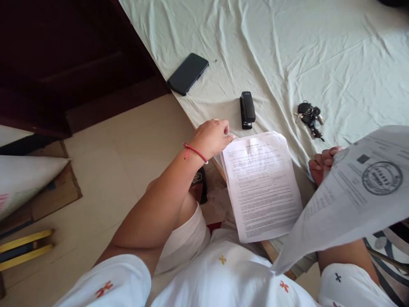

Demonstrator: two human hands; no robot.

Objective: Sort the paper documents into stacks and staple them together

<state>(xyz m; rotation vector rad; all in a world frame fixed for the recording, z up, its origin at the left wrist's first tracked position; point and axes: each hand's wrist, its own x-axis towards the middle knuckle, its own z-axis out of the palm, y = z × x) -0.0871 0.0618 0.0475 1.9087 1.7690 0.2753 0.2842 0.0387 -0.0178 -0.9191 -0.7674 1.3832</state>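
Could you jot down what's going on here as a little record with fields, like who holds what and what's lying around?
Left hand: fingertips on the top corner of the printed sheets lying on the sheet-covered bed
Right hand: holds up a stamped paper
Stapler: black, just beyond the sheets
Keys: bunch to the right of the stapler
Phone: dark, face down near the bed's edge
Wrist: red string bracelet on the left

Home bedroom, sheeted bed (319, 51), tiled floor (128, 170)

Soft, even daylight filled the wide-angle view.
The pale bedsheet (319, 51) looked bright, the wooden furniture (64, 55) stayed dark, and the raised paper (351, 192) was slightly blurred.
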